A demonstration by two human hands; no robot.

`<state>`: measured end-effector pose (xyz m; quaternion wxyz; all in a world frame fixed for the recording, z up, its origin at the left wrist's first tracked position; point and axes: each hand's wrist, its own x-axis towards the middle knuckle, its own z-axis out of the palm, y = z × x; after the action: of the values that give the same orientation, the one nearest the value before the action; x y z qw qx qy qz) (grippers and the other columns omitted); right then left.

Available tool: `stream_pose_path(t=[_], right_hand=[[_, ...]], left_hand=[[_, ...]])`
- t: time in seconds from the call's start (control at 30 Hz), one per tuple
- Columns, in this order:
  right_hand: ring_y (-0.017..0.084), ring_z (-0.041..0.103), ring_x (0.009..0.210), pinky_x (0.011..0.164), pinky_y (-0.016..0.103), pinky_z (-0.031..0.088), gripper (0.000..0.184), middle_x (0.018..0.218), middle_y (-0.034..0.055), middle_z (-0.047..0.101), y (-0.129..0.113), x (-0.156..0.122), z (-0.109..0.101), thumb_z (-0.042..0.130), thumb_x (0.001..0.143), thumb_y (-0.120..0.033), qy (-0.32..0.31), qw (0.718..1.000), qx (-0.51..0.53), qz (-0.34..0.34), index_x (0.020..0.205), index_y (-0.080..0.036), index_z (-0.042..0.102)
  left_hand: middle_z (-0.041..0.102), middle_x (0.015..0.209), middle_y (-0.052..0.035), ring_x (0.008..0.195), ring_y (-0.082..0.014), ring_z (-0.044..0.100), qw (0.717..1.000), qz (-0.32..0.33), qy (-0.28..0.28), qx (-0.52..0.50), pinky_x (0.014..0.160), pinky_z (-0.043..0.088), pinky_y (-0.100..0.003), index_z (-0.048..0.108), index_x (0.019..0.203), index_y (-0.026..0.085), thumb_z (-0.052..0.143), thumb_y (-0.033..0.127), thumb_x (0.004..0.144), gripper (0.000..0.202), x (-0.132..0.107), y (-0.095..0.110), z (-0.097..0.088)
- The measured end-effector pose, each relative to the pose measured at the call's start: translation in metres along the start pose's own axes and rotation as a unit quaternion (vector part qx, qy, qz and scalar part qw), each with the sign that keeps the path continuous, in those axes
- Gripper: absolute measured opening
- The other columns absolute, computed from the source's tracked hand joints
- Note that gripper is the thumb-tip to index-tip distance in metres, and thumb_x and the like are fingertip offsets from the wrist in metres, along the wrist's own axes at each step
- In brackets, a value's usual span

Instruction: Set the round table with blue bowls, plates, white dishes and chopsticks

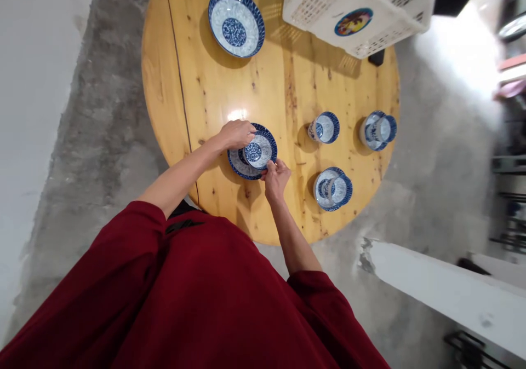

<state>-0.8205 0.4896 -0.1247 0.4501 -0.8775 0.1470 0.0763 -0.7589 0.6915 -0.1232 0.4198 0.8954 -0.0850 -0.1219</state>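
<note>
A blue-and-white bowl [259,151] is gripped at its rim by both of my hands. Under it lies a larger blue-and-white plate [246,172], mostly covered by the bowl. My left hand [237,134] pinches the bowl's upper left rim, its fingers closed. At the lower right rim, my right hand [276,178] holds on with thumb and fingers. Whether the bowl rests on the plate or hangs just above it, I cannot tell.
On the round wooden table [279,95] stand a large bowl [236,23], a cup [324,127] and two bowls [320,191] [365,133] with cups inside. A white plastic basket [324,13] occupies the far right side.
</note>
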Motion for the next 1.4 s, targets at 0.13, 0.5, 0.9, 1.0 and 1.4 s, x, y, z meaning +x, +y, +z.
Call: stream_pose_path(t=[0.13, 0.5, 0.9, 1.0, 1.4], right_hand=[[0.016, 0.053, 0.047, 0.051, 0.029, 0.046, 0.022, 0.06, -0.0017, 0.058, -0.001, -0.003, -0.005, 0.048, 0.088, -0.037, -0.02, 1.0, -0.008, -0.003, 0.096, -0.02, 0.059], [0.016, 0.054, 0.053, 0.053, 0.027, 0.043, 0.019, 0.059, -0.0012, 0.058, -0.005, -0.009, -0.014, 0.05, 0.086, -0.038, -0.039, 0.998, -0.042, -0.04, 0.074, -0.024, 0.049], [0.015, 0.055, 0.051, 0.052, 0.026, 0.045, 0.015, 0.058, -0.0009, 0.06, -0.007, -0.011, -0.012, 0.051, 0.084, -0.033, -0.032, 0.999, -0.029, -0.02, 0.072, -0.024, 0.047], [0.015, 0.056, 0.052, 0.052, 0.026, 0.045, 0.014, 0.059, -0.0007, 0.061, -0.008, -0.011, -0.011, 0.051, 0.083, -0.033, -0.03, 0.999, -0.035, -0.016, 0.072, -0.024, 0.047], [0.013, 0.051, 0.047, 0.049, 0.024, 0.039, 0.019, 0.053, -0.0037, 0.057, -0.006, -0.008, -0.01, 0.057, 0.082, -0.032, -0.029, 0.999, 0.018, -0.022, 0.069, -0.023, 0.046]], left_hand=[[0.076, 0.099, -0.0102, 0.098, -0.0253, 0.064, 0.999, -0.003, -0.018, 0.029, 0.09, 0.043, -0.035, 0.078, 0.101, 0.016, 0.052, 0.023, 0.084, 0.032, 0.001, 0.003, -0.004], [0.071, 0.078, -0.0113, 0.083, -0.0241, 0.062, 1.0, 0.004, -0.014, -0.013, 0.076, 0.039, -0.036, 0.078, 0.088, 0.015, 0.054, 0.019, 0.081, 0.025, -0.003, 0.003, -0.008], [0.073, 0.081, -0.0114, 0.083, -0.0238, 0.064, 0.999, 0.015, -0.004, -0.037, 0.077, 0.039, -0.037, 0.079, 0.085, 0.016, 0.054, 0.016, 0.078, 0.026, -0.001, 0.0, -0.006], [0.074, 0.083, -0.0116, 0.088, -0.0248, 0.065, 0.999, 0.014, 0.0, -0.042, 0.079, 0.04, -0.037, 0.08, 0.088, 0.016, 0.055, 0.017, 0.078, 0.028, 0.0, -0.001, -0.005], [0.077, 0.1, -0.0123, 0.095, -0.0257, 0.066, 1.0, 0.001, -0.007, -0.022, 0.083, 0.043, -0.036, 0.081, 0.096, 0.018, 0.052, 0.019, 0.082, 0.032, -0.004, 0.002, -0.009]])
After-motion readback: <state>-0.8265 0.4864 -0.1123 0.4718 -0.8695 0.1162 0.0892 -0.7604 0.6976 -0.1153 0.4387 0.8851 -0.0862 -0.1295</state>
